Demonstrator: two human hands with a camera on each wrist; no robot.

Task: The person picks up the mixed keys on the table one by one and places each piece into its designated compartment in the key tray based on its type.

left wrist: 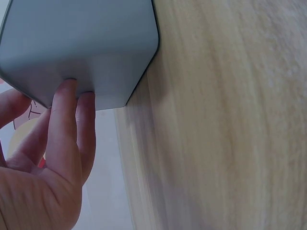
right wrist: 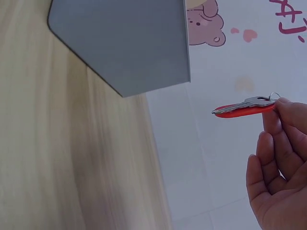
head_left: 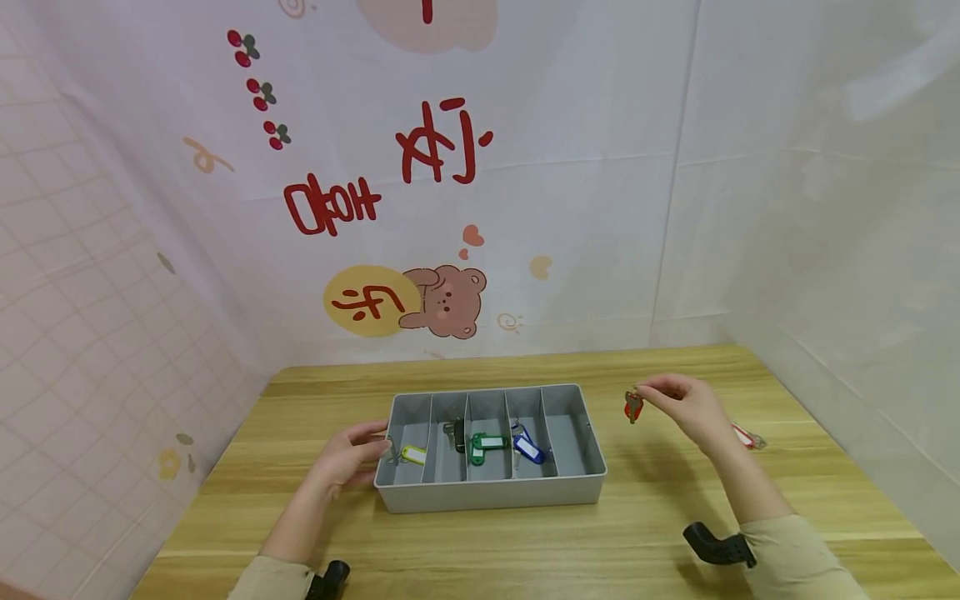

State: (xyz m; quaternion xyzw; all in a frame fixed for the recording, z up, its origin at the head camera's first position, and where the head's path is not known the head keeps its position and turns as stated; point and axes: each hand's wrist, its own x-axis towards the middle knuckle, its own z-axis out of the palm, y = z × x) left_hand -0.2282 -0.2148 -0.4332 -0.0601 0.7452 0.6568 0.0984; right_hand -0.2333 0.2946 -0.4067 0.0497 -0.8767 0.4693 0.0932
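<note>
A grey divided tray (head_left: 491, 497) lies on the wooden table. My left hand (head_left: 348, 457) is at its left end, thumb over the rim and fingertips (left wrist: 69, 96) against the outer wall. To the right of the tray, my right hand (head_left: 686, 407) pinches a key ring between thumb and fingers. A key with a red tag (right wrist: 244, 109) hangs from that ring above the table. From left to right, the tray's compartments hold keys with a yellow tag (head_left: 413, 455), a black tag (head_left: 459, 435), green tags (head_left: 489, 442) and blue tags (head_left: 529, 448). The rightmost compartment shows bare grey floor.
Another red-tagged key (head_left: 748, 435) lies on the table beyond my right forearm, partly hidden by it. A printed white cloth (head_left: 570, 208) hangs behind the table and along both sides. Black wrist mounts (head_left: 718, 547) stick out from the sleeves.
</note>
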